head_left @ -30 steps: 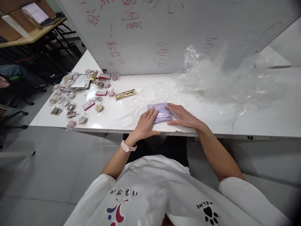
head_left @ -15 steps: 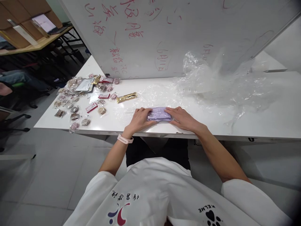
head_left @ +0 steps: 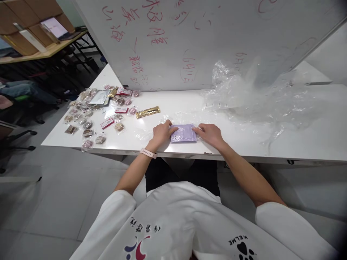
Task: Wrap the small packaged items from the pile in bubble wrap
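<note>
One flat, rectangular purple packet [head_left: 183,135] lies on the smooth white table [head_left: 311,141], near its front edge, its surface glossy under crinkled clear film [head_left: 187,117] that spreads out behind. The left hand [head_left: 162,133] is half curled, its thumb on the packet's left edge; the right hand [head_left: 210,134], fingers bent, touches the right edge. Whether either grips packet or film cannot be told. A soft pale band [head_left: 148,153] circles the left wrist. Beyond that hand lies a slim, shiny gold stick [head_left: 148,112], then lumpy wrapped sweets [head_left: 119,127], flat red-and-white boxes [head_left: 107,123] and a silvery pouch [head_left: 99,97]. To the right, a larger plastic sheet [head_left: 252,97] billows in wrinkles against the hard, flat whiteboard [head_left: 217,43].
</note>
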`<state>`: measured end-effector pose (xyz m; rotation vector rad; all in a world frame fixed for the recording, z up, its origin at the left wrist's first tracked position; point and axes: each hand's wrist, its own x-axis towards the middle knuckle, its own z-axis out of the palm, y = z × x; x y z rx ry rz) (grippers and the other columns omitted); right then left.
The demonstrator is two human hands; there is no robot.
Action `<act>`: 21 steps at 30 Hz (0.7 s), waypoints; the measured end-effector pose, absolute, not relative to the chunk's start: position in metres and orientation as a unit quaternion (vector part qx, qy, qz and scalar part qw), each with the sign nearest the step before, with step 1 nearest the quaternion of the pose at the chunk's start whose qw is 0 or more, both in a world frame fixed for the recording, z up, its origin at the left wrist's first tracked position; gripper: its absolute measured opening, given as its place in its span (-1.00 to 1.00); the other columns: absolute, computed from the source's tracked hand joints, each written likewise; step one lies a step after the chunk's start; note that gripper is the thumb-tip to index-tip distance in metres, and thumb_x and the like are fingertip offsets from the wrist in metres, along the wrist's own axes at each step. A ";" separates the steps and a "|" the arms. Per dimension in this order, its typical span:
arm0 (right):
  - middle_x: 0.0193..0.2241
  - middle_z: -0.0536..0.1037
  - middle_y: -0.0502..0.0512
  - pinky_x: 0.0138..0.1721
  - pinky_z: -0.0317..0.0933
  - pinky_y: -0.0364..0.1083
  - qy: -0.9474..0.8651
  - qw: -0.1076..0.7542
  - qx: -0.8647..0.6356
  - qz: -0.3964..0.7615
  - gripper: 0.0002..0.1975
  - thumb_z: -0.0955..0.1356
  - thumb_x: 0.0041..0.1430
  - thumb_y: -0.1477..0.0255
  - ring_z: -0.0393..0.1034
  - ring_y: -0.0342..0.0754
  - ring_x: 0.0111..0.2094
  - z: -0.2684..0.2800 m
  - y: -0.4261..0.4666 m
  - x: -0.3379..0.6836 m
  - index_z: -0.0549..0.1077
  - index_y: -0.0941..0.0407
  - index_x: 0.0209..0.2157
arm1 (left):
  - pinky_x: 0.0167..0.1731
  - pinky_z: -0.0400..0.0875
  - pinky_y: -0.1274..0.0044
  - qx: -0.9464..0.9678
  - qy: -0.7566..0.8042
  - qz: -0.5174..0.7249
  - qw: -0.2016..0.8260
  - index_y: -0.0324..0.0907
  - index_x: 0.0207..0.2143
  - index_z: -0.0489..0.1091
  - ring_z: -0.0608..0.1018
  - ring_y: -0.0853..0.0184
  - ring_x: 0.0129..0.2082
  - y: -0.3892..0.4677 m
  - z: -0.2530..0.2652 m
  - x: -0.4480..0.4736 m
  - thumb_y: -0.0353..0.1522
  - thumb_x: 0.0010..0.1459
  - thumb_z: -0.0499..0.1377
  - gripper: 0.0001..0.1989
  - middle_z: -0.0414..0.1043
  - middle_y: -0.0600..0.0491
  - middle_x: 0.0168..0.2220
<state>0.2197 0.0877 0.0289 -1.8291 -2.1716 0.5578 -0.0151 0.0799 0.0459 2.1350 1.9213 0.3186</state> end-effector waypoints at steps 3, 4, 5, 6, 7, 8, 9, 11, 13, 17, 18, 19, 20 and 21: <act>-0.61 0.35 0.03 -0.46 -0.17 -0.11 -0.735 0.108 -0.645 0.179 -0.53 0.24 0.28 0.08 0.17 -0.11 -0.52 0.028 0.089 0.214 0.22 0.11 -0.56 | -0.08 0.35 0.29 0.767 0.627 0.137 0.000 -0.25 0.08 0.34 0.52 0.03 -0.01 0.071 0.048 -0.003 -0.25 0.34 0.13 -0.65 0.52 -0.20 -0.04; -0.60 0.37 0.04 -0.46 -0.17 -0.11 -0.736 0.107 -0.645 0.175 -0.55 0.24 0.28 0.08 0.19 -0.10 -0.51 0.028 0.089 0.213 0.25 0.11 -0.55 | 0.02 0.32 0.26 0.793 0.591 0.145 -0.020 -0.25 0.10 0.33 0.47 0.03 0.08 0.066 0.048 0.000 -0.26 0.33 0.13 -0.64 0.48 -0.21 0.05; -0.59 0.39 0.05 -0.45 -0.16 -0.11 -0.736 0.107 -0.645 0.174 -0.56 0.24 0.27 0.08 0.21 -0.09 -0.50 0.028 0.089 0.212 0.28 0.11 -0.54 | 0.11 0.27 0.24 0.823 0.548 0.145 -0.022 -0.24 0.12 0.33 0.42 0.02 0.17 0.059 0.046 0.002 -0.23 0.33 0.13 -0.61 0.42 -0.21 0.14; -0.56 0.42 0.07 -0.45 -0.15 -0.11 -0.737 0.107 -0.644 0.176 -0.56 0.23 0.27 0.08 0.23 -0.08 -0.48 0.029 0.090 0.213 0.31 0.11 -0.53 | 0.19 0.21 0.21 0.852 0.505 0.137 -0.011 -0.23 0.16 0.31 0.35 0.01 0.24 0.053 0.044 0.003 -0.18 0.32 0.14 -0.55 0.36 -0.20 0.22; -0.54 0.45 0.08 -0.44 -0.14 -0.11 -0.738 0.104 -0.641 0.181 -0.56 0.23 0.27 0.07 0.25 -0.07 -0.46 0.031 0.091 0.216 0.34 0.12 -0.51 | 0.25 0.14 0.19 0.874 0.470 0.125 0.005 -0.21 0.21 0.28 0.28 0.00 0.31 0.048 0.040 0.003 -0.12 0.31 0.14 -0.47 0.28 -0.18 0.29; -0.51 0.48 0.08 -0.44 -0.12 -0.10 -0.739 0.098 -0.638 0.190 -0.57 0.24 0.26 0.07 0.27 -0.06 -0.45 0.034 0.093 0.221 0.38 0.11 -0.49 | 0.30 0.08 0.16 0.887 0.447 0.112 0.020 -0.18 0.27 0.22 0.20 -0.01 0.36 0.044 0.036 0.002 -0.08 0.29 0.15 -0.40 0.20 -0.15 0.35; -0.47 0.51 0.08 -0.43 -0.09 -0.10 -0.739 0.093 -0.636 0.200 -0.58 0.26 0.25 0.07 0.29 -0.06 -0.42 0.037 0.095 0.229 0.41 0.11 -0.47 | 0.32 0.04 0.14 0.893 0.437 0.102 0.034 -0.15 0.32 0.17 0.14 -0.01 0.40 0.041 0.031 0.000 -0.08 0.30 0.14 -0.37 0.13 -0.12 0.38; -0.40 0.55 0.08 -0.41 -0.04 -0.09 -0.733 0.087 -0.638 0.219 -0.64 0.31 0.19 0.08 0.34 -0.03 -0.38 0.046 0.098 0.253 0.48 0.09 -0.42 | 0.33 0.04 0.16 0.889 0.444 0.100 0.055 -0.09 0.36 0.11 0.10 0.04 0.42 0.039 0.023 -0.004 -0.15 0.35 0.09 -0.41 0.10 -0.06 0.41; -0.36 0.57 0.08 -0.39 0.02 -0.08 -0.718 0.092 -0.651 0.229 -0.69 0.35 0.16 0.10 0.37 0.00 -0.35 0.054 0.096 0.283 0.52 0.06 -0.39 | 0.32 0.09 0.20 0.880 0.454 0.119 0.071 -0.06 0.34 0.16 0.15 0.11 0.41 0.039 0.018 -0.006 -0.23 0.38 0.05 -0.49 0.17 -0.02 0.38; -0.40 0.55 0.17 -0.38 0.06 -0.03 -0.652 0.100 -0.736 0.151 -0.60 0.25 0.27 0.08 0.38 0.07 -0.36 0.059 0.066 0.331 0.50 0.06 -0.41 | 0.27 0.16 0.22 0.872 0.453 0.161 0.090 -0.02 0.28 0.25 0.25 0.13 0.36 0.040 0.015 -0.006 -0.28 0.38 0.06 -0.56 0.30 -0.03 0.30; -0.43 0.53 0.19 -0.39 0.05 -0.03 -0.627 0.096 -0.764 0.116 -0.55 0.21 0.30 0.06 0.37 0.08 -0.37 0.057 0.054 0.335 0.48 0.06 -0.44 | 0.27 0.16 0.21 0.871 0.452 0.168 0.091 -0.02 0.28 0.25 0.25 0.13 0.36 0.039 0.014 -0.005 -0.29 0.38 0.06 -0.56 0.31 -0.04 0.30; -0.46 0.52 0.21 -0.40 0.04 -0.03 -0.606 0.095 -0.785 0.089 -0.51 0.19 0.32 0.03 0.36 0.09 -0.40 0.053 0.041 0.335 0.47 0.07 -0.47 | 0.27 0.16 0.21 0.871 0.452 0.173 0.091 -0.03 0.28 0.25 0.25 0.12 0.36 0.039 0.014 -0.005 -0.29 0.38 0.05 -0.56 0.31 -0.04 0.30; -0.47 0.52 0.21 -0.41 0.05 -0.03 -0.595 0.103 -0.793 0.076 -0.47 0.18 0.32 0.00 0.36 0.09 -0.42 0.048 0.029 0.331 0.47 0.08 -0.48 | 0.27 0.15 0.22 0.870 0.451 0.176 0.089 -0.03 0.28 0.24 0.25 0.12 0.36 0.038 0.014 -0.004 -0.28 0.39 0.04 -0.56 0.30 -0.04 0.30; -0.46 0.53 0.21 -0.41 0.07 -0.02 -0.599 0.120 -0.788 0.080 -0.45 0.18 0.31 -0.03 0.36 0.08 -0.43 0.042 0.018 0.324 0.49 0.08 -0.47 | 0.26 0.15 0.22 0.870 0.451 0.178 0.088 -0.04 0.29 0.24 0.24 0.12 0.36 0.038 0.013 -0.004 -0.28 0.40 0.03 -0.56 0.30 -0.04 0.30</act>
